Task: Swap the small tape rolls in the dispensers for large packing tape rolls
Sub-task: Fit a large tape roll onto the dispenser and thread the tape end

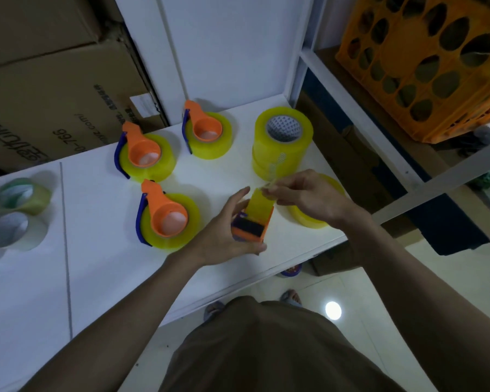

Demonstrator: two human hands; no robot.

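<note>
Orange dispenser [252, 226] gripped in the left hand [224, 236] — right hand [306, 193] pinches its yellow tape end [268, 188].

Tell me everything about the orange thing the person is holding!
It is a tape dispenser of orange plastic with a dark blue end piece facing the camera. It carries yellow packing tape, a strip of which rises from it. The left hand grips it from the side, above the white table. The right hand pinches the strip's free end.
</note>
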